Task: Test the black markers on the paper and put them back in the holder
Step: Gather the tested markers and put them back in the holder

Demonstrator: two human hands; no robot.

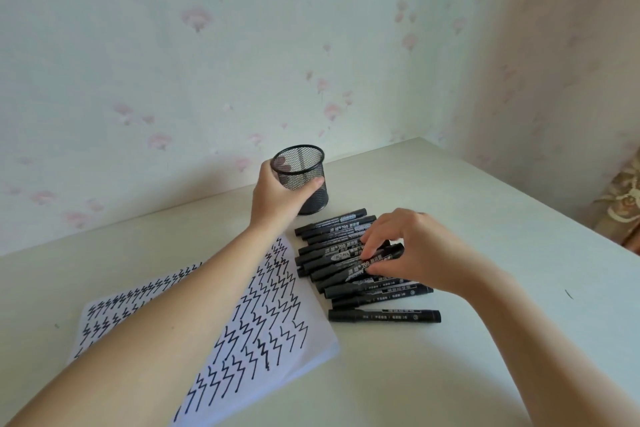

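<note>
There is only one view, from the camera on my head. It looks forward and down at the counter point(450, 218), quite near, toward the wall corner.

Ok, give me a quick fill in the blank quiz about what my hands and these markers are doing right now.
1. The left hand grips the mesh ____.
2. The right hand reaches into the pile of black markers lying on the ____.
3. The paper is covered in black ____ lines.
4. The holder contains ____ markers.

Missing words: holder; table; zigzag; no
</note>
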